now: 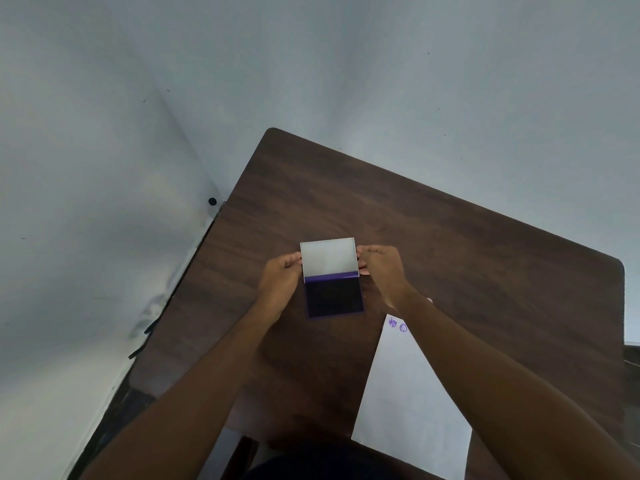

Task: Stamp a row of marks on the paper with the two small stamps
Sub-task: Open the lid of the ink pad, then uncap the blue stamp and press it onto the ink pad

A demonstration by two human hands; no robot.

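A purple ink pad [334, 296] lies on the dark wooden table [450, 244], its dark inked face showing and its pale lid [328, 257] standing open behind it. My left hand [280, 276] pinches the lid's left edge. My right hand [381, 269] pinches the lid's right edge. A white sheet of paper [408, 403] lies to the right, partly under my right forearm, with two purple marks [397, 324] at its far corner. A small pale bit [429, 300] shows beside my right wrist; I cannot tell what it is. No stamp is clearly visible.
The table stands in a corner between pale walls [104, 168]. Its left edge runs close to the left wall, with a narrow gap and a small black knob [212, 201] there. A dark object [632, 355] sits past the table's right edge.
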